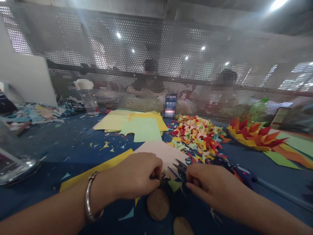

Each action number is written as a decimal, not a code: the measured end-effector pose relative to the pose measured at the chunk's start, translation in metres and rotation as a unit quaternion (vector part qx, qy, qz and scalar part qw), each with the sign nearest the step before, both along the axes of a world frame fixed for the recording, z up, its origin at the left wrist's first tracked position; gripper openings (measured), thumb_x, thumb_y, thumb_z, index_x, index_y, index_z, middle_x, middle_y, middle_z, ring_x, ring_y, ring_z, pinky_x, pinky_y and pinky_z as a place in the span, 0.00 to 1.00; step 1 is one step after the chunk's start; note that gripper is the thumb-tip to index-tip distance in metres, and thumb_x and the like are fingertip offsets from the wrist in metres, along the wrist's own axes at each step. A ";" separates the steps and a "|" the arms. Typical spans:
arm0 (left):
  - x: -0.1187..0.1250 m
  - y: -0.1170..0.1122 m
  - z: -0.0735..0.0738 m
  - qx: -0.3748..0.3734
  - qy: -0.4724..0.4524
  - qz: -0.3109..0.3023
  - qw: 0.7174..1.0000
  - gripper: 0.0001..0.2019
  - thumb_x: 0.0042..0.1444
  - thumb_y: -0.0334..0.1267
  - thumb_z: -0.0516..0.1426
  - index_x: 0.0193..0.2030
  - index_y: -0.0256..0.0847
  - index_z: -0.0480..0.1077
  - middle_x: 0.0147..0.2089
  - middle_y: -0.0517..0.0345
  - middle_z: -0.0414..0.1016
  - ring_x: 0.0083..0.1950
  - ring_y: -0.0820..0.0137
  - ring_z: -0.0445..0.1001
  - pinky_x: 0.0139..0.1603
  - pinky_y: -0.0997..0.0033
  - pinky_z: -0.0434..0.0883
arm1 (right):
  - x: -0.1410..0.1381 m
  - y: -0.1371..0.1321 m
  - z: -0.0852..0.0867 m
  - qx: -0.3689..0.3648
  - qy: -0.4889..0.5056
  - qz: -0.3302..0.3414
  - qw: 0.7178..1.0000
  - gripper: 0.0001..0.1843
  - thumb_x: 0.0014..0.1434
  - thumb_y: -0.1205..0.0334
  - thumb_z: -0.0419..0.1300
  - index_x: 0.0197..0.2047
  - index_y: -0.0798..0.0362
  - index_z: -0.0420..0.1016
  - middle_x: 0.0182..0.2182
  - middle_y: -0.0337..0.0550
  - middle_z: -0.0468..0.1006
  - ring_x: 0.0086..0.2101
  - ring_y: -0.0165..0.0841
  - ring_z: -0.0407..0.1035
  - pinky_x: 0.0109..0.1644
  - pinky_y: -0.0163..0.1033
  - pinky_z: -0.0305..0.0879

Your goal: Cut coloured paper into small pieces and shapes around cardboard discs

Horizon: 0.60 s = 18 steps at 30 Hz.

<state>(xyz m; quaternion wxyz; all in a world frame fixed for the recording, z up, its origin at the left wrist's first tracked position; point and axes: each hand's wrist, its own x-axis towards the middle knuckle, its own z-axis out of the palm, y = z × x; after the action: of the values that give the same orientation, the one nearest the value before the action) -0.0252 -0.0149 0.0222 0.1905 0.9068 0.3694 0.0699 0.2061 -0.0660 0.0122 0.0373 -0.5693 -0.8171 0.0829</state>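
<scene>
Since everything seems to crowd round the pale pink paper sheet in the middle, that's my landmark. Right hand is at its near right edge, fingers curled round dark-bladed metal scissors — blades parted and pointing left across the sheet, probably so they face whatever the other hand offers. Left hand is at the sheet's near left edge, thumb and fingertips drawn in together; can't tell what's in that pinch, too dark and small. Just on the near side of the sheet there's a green paper scrap, then two flat, round brown discs, close by for easy reach I guess. Right of the sheet is a heap of small red, yellow and cream paper pieces, likely there to be out of the hands' way. Behind the sheet, light green and yellow papers overlap in a pile, a handy supply by the look of it. Beyond the sheet, a dark upright phone faces the hands — presumably for watching.
</scene>
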 end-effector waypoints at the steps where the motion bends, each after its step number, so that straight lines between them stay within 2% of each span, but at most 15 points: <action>1: 0.001 0.000 -0.002 -0.008 -0.002 -0.002 1.000 0.06 0.48 0.36 0.56 0.34 0.43 0.72 0.34 0.58 0.75 0.33 0.67 0.69 0.29 0.71 0.56 | 0.001 0.001 -0.002 -0.002 0.001 0.002 1.000 0.04 0.57 0.67 0.56 0.31 0.51 0.71 0.25 0.38 0.74 0.24 0.31 0.66 0.27 0.34 0.52; 5: 0.003 0.001 -0.006 -0.014 -0.004 -0.003 1.000 0.05 0.49 0.34 0.55 0.33 0.43 0.72 0.32 0.60 0.74 0.32 0.69 0.68 0.27 0.71 0.55 | 0.006 0.000 -0.007 0.007 0.010 0.016 1.000 0.06 0.57 0.69 0.55 0.31 0.51 0.70 0.25 0.37 0.73 0.23 0.30 0.64 0.26 0.33 0.51; 11: 0.006 -0.003 0.004 -0.054 0.042 0.002 0.998 0.04 0.50 0.34 0.55 0.31 0.42 0.71 0.27 0.62 0.73 0.27 0.71 0.66 0.25 0.72 0.54 | 0.008 -0.006 -0.009 0.018 0.043 0.033 0.998 0.07 0.59 0.69 0.54 0.30 0.51 0.69 0.26 0.37 0.72 0.24 0.30 0.64 0.27 0.34 0.54; 15: 0.016 -0.003 0.002 -0.014 -0.021 0.010 1.000 0.06 0.54 0.37 0.54 0.37 0.44 0.72 0.33 0.61 0.73 0.33 0.70 0.68 0.30 0.72 0.59 | 0.007 -0.008 -0.010 0.030 0.071 0.042 0.996 0.07 0.59 0.69 0.53 0.33 0.51 0.71 0.28 0.38 0.73 0.26 0.30 0.65 0.28 0.34 0.56; 18: 0.024 -0.004 -0.004 -0.009 -0.054 -0.024 0.998 0.11 0.51 0.31 0.55 0.41 0.45 0.72 0.38 0.61 0.72 0.39 0.69 0.69 0.37 0.72 0.63 | 0.007 -0.006 -0.010 0.026 0.087 0.034 0.995 0.07 0.59 0.70 0.53 0.33 0.51 0.72 0.28 0.38 0.73 0.26 0.30 0.65 0.28 0.34 0.56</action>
<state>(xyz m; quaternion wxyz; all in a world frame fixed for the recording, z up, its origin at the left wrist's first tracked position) -0.0008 -0.0194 0.0179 0.2202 0.9086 0.3369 0.1111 0.2128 -0.0720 0.0019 0.1205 -0.5306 -0.8316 0.1117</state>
